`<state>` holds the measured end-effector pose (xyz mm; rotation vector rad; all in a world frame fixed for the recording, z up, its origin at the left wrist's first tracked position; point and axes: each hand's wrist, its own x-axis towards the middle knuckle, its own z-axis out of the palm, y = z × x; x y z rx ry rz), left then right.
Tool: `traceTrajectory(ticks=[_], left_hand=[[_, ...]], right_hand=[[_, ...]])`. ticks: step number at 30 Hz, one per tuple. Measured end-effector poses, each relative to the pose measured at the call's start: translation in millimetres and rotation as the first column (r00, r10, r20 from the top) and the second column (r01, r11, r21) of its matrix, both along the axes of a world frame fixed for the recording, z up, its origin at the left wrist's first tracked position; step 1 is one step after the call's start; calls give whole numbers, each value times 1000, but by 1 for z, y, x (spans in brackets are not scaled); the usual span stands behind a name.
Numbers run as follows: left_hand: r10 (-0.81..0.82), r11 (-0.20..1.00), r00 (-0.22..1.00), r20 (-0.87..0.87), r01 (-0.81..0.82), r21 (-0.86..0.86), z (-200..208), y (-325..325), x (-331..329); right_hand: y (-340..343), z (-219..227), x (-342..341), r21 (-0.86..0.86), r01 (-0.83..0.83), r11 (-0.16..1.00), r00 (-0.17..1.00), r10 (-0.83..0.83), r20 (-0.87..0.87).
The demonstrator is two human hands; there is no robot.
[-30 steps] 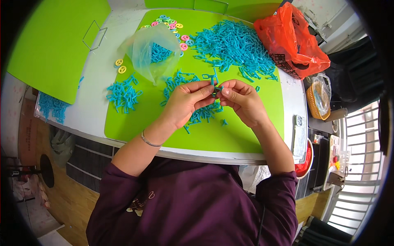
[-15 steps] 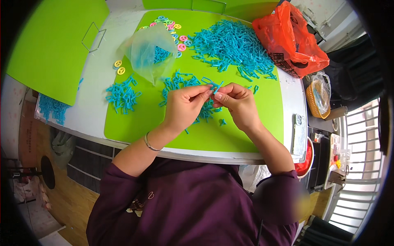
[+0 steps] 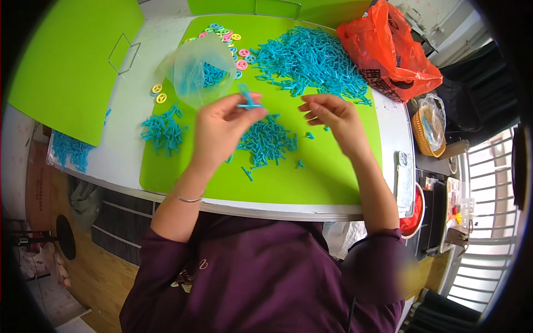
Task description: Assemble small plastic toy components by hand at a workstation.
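Note:
My left hand [image 3: 217,132] is closed, pinching a small turquoise plastic piece [image 3: 250,100] with a flat upright part and a crossbar between thumb and fingertips. Off to the right, my right hand [image 3: 340,119] hovers with fingers curved and apart, nothing visible in it. Beneath and between the hands lies a pile of small turquoise plastic parts [image 3: 266,141] on the green mat [image 3: 311,186]. A smaller cluster of turquoise looped pieces [image 3: 165,131] sits to the left. Behind my left hand stands an open translucent bag [image 3: 191,61] with more turquoise pieces inside.
A large turquoise heap [image 3: 311,61] covers the back right, beside a red plastic bag [image 3: 388,55]. Colourful small wheels [image 3: 242,65] lie behind the translucent bag, and yellow ones [image 3: 161,98] left of it. A phone-like object [image 3: 401,177] rests along the table's right edge.
My hands have parted. The left moved left and slightly up with the turquoise piece; the right let go and drew away to the right.

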<state>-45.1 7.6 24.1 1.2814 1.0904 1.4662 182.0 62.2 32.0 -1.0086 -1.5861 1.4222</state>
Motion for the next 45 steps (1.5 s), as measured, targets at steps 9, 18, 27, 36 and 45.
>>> traceTrajectory(ticks=[9, 18, 27, 36, 45], left_hand=[[478, 849, 456, -751, -457, 263, -30, -33, -138], [583, 789, 308, -752, -435, 434, -15, -27, -110], [411, 887, 577, -706, -73, 456, 11, -1, -15], [316, 903, 665, -677, 8, 429, 10, 16, 25], [-178, 982, 978, -113, 168, -89, -43, 22, 25]], right_hand=[[24, -8, 31, 546, 0, 838, 721, -378, 580], [49, -57, 7, 813, -262, 520, 655, -523, 545], [37, -44, 13, 747, -328, 578, 691, -392, 607], [40, -45, 24, 765, -238, 599, 721, -418, 552], [22, -29, 5, 624, -108, 774, 852, -251, 459]])
